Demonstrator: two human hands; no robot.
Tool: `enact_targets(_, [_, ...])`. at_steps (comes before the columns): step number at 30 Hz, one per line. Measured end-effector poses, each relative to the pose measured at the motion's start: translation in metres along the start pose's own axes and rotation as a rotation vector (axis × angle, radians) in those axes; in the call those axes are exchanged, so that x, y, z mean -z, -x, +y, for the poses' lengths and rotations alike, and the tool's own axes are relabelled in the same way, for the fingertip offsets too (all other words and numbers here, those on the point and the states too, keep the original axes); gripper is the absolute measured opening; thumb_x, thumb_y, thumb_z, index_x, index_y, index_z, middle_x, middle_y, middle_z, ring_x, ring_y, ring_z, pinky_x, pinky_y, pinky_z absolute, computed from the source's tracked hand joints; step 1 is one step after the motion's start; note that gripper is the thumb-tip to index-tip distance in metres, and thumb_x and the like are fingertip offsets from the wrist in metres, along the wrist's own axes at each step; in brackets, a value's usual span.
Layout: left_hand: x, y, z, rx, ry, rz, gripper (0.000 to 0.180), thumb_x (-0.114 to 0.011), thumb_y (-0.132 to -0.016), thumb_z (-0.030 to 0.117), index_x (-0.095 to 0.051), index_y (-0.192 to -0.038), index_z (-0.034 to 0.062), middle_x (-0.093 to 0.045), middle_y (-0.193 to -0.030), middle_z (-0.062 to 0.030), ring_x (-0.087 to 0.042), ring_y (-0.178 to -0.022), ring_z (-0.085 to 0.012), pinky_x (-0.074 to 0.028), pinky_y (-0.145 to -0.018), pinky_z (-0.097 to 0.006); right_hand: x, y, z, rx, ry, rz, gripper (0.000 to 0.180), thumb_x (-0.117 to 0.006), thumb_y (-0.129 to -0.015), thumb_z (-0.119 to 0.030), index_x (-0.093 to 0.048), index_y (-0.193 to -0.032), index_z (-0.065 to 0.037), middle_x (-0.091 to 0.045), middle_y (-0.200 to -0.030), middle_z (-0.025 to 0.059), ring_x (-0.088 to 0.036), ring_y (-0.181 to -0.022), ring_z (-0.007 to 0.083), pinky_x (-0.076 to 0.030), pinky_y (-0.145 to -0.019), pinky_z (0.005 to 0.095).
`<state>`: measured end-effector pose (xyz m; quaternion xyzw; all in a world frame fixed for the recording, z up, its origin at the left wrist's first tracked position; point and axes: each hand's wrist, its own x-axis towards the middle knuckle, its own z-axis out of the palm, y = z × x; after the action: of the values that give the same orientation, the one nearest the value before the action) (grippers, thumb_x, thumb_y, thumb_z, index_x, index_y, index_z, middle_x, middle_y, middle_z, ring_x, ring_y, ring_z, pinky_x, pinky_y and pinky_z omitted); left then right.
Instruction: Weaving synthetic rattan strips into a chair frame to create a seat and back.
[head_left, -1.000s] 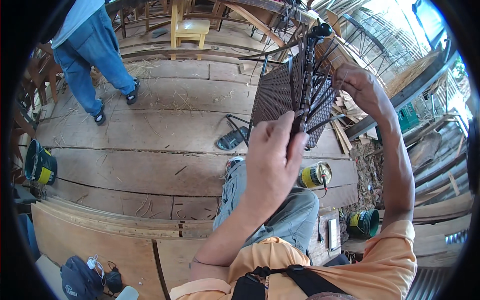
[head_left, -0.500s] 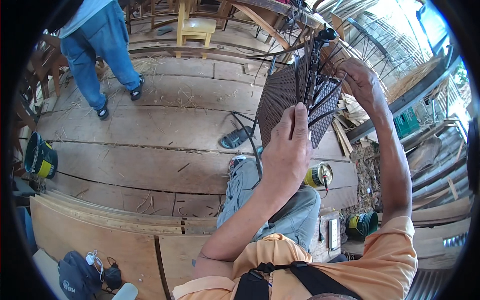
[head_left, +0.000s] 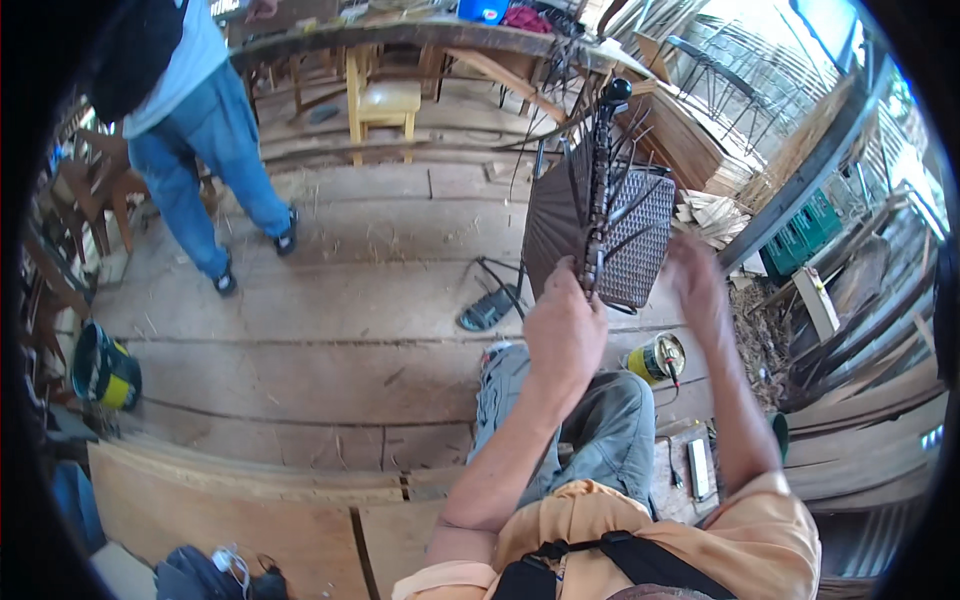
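A dark brown wicker piece (head_left: pixel 640 225) stands upright in front of me, with two woven panels meeting along a wrapped edge. Loose dark strands stick out from that edge, and a black ball-shaped knob (head_left: pixel 617 91) tops it. My left hand (head_left: pixel 567 325) is closed round the lower end of the edge, thumb and fingers pinching it. Just right of the right-hand panel is my right hand (head_left: pixel 697 285), smeared by motion; whether its fingers hold a strand cannot be made out.
A can with a yellow label (head_left: pixel 655 358) stands by my right knee, a thin tool on it. A sandal (head_left: pixel 489 307) lies on the plank floor. At left a person in blue trousers (head_left: pixel 205 160) stands near a dark bucket (head_left: pixel 104 367). A power strip (head_left: pixel 701 470) lies beside my leg.
My right hand has dropped from beside the upper edge to beside the lower panel. The wicker piece appears turned, showing more of its right panel. My left hand keeps its hold.
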<state>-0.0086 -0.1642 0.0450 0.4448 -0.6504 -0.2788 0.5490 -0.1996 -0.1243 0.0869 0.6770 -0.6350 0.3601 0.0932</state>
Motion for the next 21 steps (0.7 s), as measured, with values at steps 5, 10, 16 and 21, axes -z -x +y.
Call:
enact_targets(5, [-0.047, -0.013, 0.065, -0.158, -0.14, -0.245, 0.054, -0.067, -0.076, 0.019, -0.046, -0.116, -0.0102, -0.06, -0.099, -0.0209, -0.066, -0.08, -0.0323, -0.055, -0.067, -0.038, -0.03, 0.129, -0.049, -0.23, -0.341, -0.038, 0.063, -0.066, -0.087, -0.021, -0.035, -0.139, -0.003, -0.052, -0.127, 0.0113, -0.053, -0.113, 0.0202, -0.042, -0.095, 0.0326])
enact_targets(10, [-0.075, -0.014, 0.093, -0.23, -0.037, -0.154, 0.052, -0.065, -0.078, 0.024, -0.046, -0.112, -0.0105, -0.059, -0.093, -0.024, -0.063, -0.083, -0.0382, -0.053, -0.07, -0.043, -0.001, 0.11, -0.03, -0.631, -0.576, 0.017, 0.067, -0.064, -0.083, 0.002, -0.03, -0.141, -0.002, -0.049, -0.131, 0.0096, -0.048, -0.119, 0.0173, -0.039, -0.1, 0.0328])
enact_targets(16, [-0.078, 0.011, 0.085, -0.318, -0.002, -0.202, 0.072, -0.068, -0.075, 0.028, -0.036, -0.125, -0.0142, -0.051, -0.113, -0.0294, -0.057, -0.096, -0.0411, -0.052, -0.077, -0.045, 0.012, 0.141, -0.013, -0.592, -0.381, -0.116, 0.049, -0.056, -0.088, 0.002, -0.04, -0.133, -0.002, -0.056, -0.118, 0.0091, -0.054, -0.109, 0.0164, -0.044, -0.094, 0.0307])
enact_targets(21, [-0.077, 0.033, 0.061, -0.373, 0.034, -0.207, 0.082, -0.067, -0.071, 0.023, -0.026, -0.131, -0.0155, -0.042, -0.125, -0.0323, -0.051, -0.1, -0.0452, -0.048, -0.083, -0.049, 0.029, 0.149, -0.007, -0.566, -0.179, -0.528, 0.043, -0.068, -0.081, -0.009, -0.048, -0.119, -0.007, -0.062, -0.1, 0.0146, -0.061, -0.095, 0.0294, -0.047, -0.085, 0.0393])
